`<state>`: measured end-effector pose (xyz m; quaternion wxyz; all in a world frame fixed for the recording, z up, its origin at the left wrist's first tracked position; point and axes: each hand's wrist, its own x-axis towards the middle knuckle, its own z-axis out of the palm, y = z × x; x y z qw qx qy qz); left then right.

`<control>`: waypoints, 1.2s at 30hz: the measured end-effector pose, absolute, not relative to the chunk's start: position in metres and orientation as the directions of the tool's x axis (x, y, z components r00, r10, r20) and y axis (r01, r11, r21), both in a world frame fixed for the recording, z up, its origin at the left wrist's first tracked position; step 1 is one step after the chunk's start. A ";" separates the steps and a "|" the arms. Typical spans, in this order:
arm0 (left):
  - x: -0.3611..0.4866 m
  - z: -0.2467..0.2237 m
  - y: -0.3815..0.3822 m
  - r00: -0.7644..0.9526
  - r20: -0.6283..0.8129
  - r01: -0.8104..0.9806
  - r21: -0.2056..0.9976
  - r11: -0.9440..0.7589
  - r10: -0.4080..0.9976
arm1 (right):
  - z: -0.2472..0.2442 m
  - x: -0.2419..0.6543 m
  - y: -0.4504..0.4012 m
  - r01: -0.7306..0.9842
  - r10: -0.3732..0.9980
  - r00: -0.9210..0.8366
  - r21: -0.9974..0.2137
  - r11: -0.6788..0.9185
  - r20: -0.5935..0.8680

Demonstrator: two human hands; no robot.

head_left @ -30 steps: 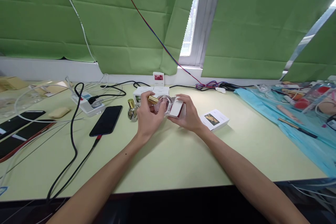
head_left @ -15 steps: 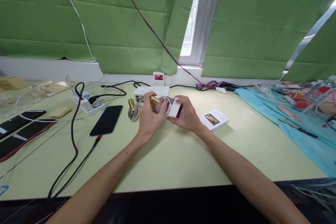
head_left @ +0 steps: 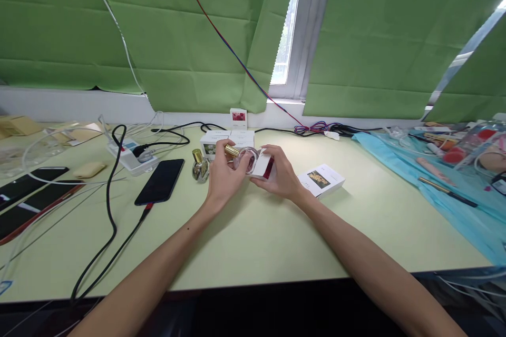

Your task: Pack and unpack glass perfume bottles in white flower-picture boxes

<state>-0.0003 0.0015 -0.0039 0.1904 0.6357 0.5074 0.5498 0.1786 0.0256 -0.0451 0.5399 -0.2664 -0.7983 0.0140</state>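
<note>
My left hand (head_left: pixel 226 176) grips a clear round perfume bottle (head_left: pixel 249 157) with a gold cap, tilted with its cap to the left. Its base meets a small white box (head_left: pixel 261 165) with a dark red picture, which my right hand (head_left: pixel 282 172) holds closed around. Whether the bottle's base is inside the box's end I cannot tell. To the left of my left hand stands a second perfume bottle (head_left: pixel 201 167) with a gold cap. A flat white box (head_left: pixel 321 179) with a yellow flower picture lies right of my right hand.
Several white boxes (head_left: pixel 242 136) stand behind my hands, with one box (head_left: pixel 238 118) upright against the wall. A black phone (head_left: pixel 160 181) on a cable and a power strip (head_left: pixel 132 155) lie left. Blue plastic sheeting (head_left: pixel 425 179) with a pen covers the right side.
Both hands keep hold of the bottle and the box in nearly the same place. The box has turned slightly, so more of its red picture shows.
</note>
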 end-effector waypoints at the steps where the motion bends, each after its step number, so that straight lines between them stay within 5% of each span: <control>1: -0.001 -0.004 0.002 -0.119 0.499 0.430 0.805 -0.408 0.858 | -0.046 0.178 0.026 0.408 0.444 -0.271 -0.316 0.856 0.854; 14: -0.001 -0.012 0.007 -0.136 0.451 0.394 0.842 -0.370 0.882 | -0.056 0.177 0.024 0.384 0.667 -0.261 -0.559 0.735 0.698; 25: -0.003 -0.013 0.008 -0.167 0.472 0.408 0.832 -0.375 0.866 | -0.055 0.172 0.023 0.513 0.721 -0.166 -0.566 0.646 0.673; 36: -0.002 -0.010 0.007 -0.188 0.461 0.409 0.839 -0.358 0.867 | -0.045 0.167 0.017 0.609 0.870 -0.142 -0.652 0.452 0.471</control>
